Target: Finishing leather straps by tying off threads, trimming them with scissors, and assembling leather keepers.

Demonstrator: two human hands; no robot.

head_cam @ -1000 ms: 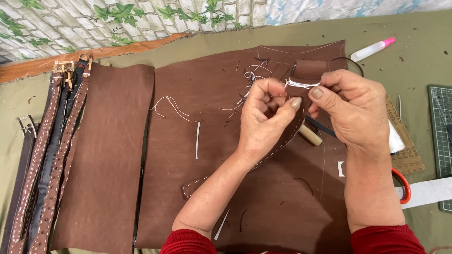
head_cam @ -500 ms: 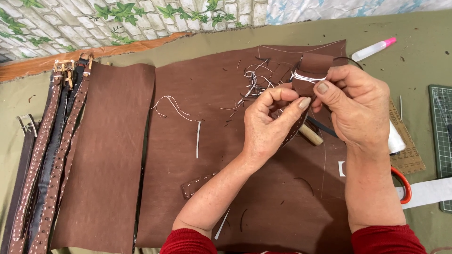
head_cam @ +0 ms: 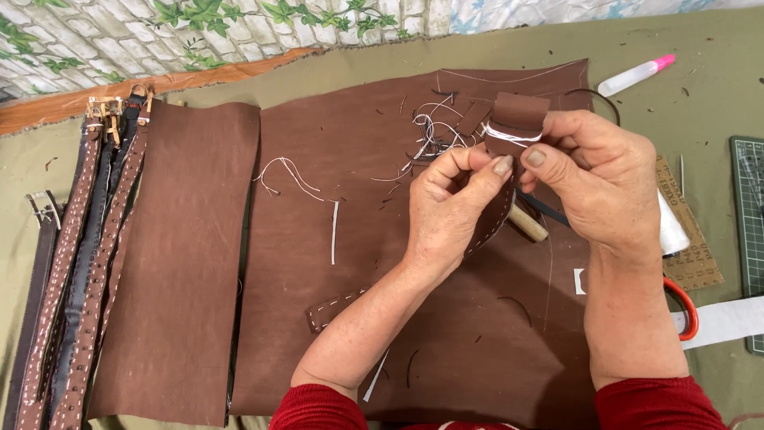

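My left hand [head_cam: 452,205] and my right hand [head_cam: 595,177] meet over a large brown leather sheet [head_cam: 382,271]. Both pinch a narrow brown leather strap [head_cam: 495,216] with white stitching. Its top end is folded into a loop [head_cam: 519,118] bound by white thread [head_cam: 503,134]. The strap runs down under my left wrist, and its far end [head_cam: 326,310] lies on the sheet. A wooden handle [head_cam: 528,224] sticks out beneath the hands.
A second brown leather piece [head_cam: 179,255] lies to the left, beside several studded belts with buckles [head_cam: 76,247]. Loose thread scraps [head_cam: 430,139] sit on the sheet. Right side: a white tube with pink cap [head_cam: 635,75], white thread spool [head_cam: 671,229], orange-handled scissors [head_cam: 686,306], green cutting mat [head_cam: 748,199].
Both hands have lifted the strap's looped end up and away from me. The thread wrap around the loop now shows plainly above my fingertips.
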